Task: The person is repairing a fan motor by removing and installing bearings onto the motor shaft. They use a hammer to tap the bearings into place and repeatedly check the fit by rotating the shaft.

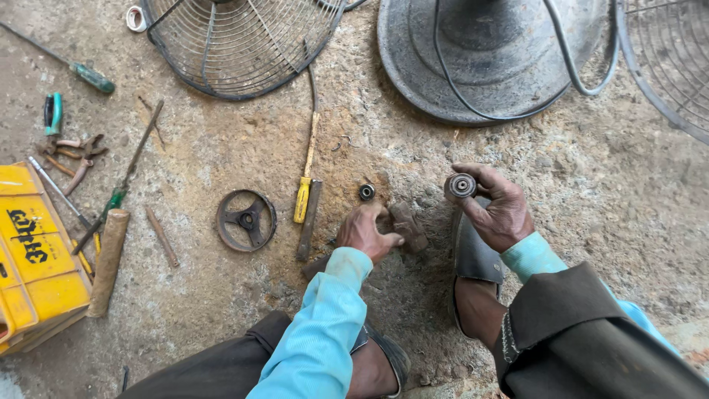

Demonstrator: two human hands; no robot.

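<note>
Round part [461, 185]: small, dark, ringed, pinched at the fingertips of the right hand [496, 210]; open face turned up toward the camera; underside hidden
Left hand [364, 231]: fingers curled, pressed on a rusty lump [408, 227] on the ground; lump partly covered, kind unclear
Small ring [367, 192]: on the dirt, just beyond the left hand
Pulley wheel [247, 220]: flat, farther left
Fan base [487, 52]: cut off at top edge
</note>
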